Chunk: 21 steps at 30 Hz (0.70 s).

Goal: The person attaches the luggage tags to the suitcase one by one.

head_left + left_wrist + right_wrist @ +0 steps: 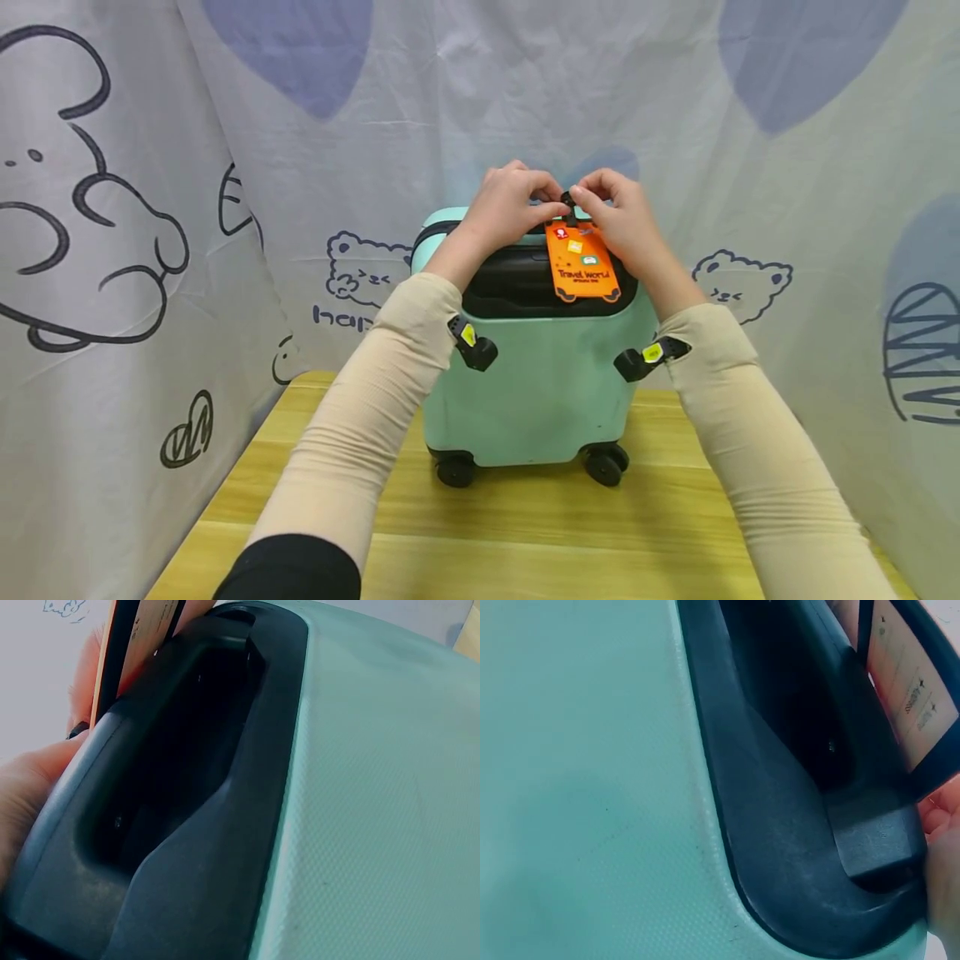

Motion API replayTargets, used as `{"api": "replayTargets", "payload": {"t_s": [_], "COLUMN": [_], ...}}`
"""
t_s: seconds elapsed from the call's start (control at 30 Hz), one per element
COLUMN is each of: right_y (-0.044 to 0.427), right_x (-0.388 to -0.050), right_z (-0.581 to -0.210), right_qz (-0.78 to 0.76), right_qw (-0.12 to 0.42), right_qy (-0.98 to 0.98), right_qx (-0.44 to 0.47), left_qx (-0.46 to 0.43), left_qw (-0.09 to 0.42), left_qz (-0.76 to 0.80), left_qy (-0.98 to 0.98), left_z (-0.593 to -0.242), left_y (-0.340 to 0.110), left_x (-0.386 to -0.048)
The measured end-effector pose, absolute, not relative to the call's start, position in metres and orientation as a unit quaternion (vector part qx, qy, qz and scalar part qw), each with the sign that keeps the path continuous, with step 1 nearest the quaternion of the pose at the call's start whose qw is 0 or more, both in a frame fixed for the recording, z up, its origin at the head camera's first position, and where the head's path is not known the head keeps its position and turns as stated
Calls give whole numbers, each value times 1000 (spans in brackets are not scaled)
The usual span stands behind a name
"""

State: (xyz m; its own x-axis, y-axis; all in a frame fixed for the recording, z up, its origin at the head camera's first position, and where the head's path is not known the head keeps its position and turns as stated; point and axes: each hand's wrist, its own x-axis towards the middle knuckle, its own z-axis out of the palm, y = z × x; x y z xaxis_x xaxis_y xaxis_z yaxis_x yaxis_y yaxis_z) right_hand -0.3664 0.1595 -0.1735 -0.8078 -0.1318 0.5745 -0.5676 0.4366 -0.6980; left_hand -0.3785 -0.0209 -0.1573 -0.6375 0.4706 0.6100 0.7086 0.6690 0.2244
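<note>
A mint-green suitcase (532, 392) stands upright on its black wheels. An orange luggage tag (581, 262) printed "Travel World" hangs over the black handle panel (502, 287) at its top. With thumb and fingertips, my left hand (510, 204) pinches the tag's short black strap (570, 215) from the left. My right hand (628, 223) pinches the same strap from the other side, close to the left fingertips. Whether the strap's end is fastened is hidden by the fingers. In the right wrist view the tag's pale card side (907, 690) shows beside the handle recess (802, 697).
The suitcase rests on a wood-grain table (525, 533). A pale cloth backdrop (525, 83) with drawn bears and blue shapes hangs behind and along both sides. Black wrist cameras (480, 354) sit on both sleeves, in front of the suitcase.
</note>
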Motion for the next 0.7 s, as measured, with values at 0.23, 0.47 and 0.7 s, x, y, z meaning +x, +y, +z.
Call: {"api": "replayTargets", "payload": {"t_s": [0.23,0.47,0.7], "right_y": [165,163,161], "right_x": [-364,-364,-362], "right_z": [-174,-172,-171], "right_qz": [539,513,484], "right_qw": [200,203,212], "right_qy": [-786,-809,-826], "right_qx": [225,203,197], "left_qx": [-329,-330,-336], "left_qw": [258,270,300], "left_qz": [-222,-208,-185], "left_qy": [-881,-880,-873], "left_z": [-157,-158,-159], "left_y": [-19,-19,-20], "left_x": [-379,-379,-374]}}
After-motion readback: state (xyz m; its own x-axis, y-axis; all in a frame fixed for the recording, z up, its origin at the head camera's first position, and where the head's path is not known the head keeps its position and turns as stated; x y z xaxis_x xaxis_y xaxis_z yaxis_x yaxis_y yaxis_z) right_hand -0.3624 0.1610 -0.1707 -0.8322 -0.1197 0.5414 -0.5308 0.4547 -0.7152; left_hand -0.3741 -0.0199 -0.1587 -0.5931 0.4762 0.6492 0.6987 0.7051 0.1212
